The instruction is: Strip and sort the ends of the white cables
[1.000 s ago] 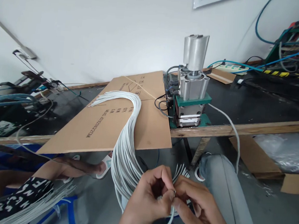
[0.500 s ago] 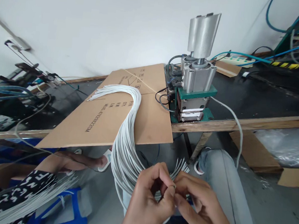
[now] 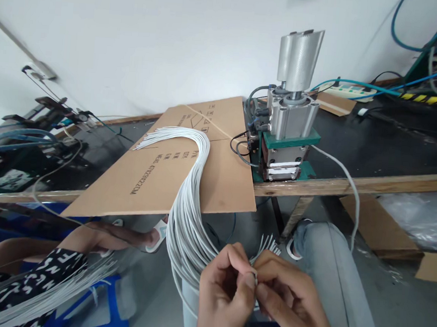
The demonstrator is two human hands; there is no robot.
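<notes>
My left hand (image 3: 227, 290) and my right hand (image 3: 287, 300) meet above my lap, both closed in a pinch, fingertips nearly touching. Between them shows a short pale bit of a white cable (image 3: 256, 276); most of it is hidden by the fingers. A thick bundle of white cables (image 3: 185, 201) curves from a cardboard sheet (image 3: 156, 179) down over its front edge and behind my left hand. Cut ends of cables (image 3: 268, 244) stick out just beyond my right hand.
On the black bench (image 3: 393, 152) stands a pneumatic press (image 3: 292, 114) with two metal cylinders and hoses. Another person's leg (image 3: 121, 239) is at the left, near a loose cable bundle (image 3: 53, 291) and a blue stool (image 3: 111, 306). Cardboard (image 3: 383, 232) lies under the bench at right.
The view has shifted slightly, so the bench and press sit a little lower and further right. Both hands stay pinched together, with only small finger movements.
</notes>
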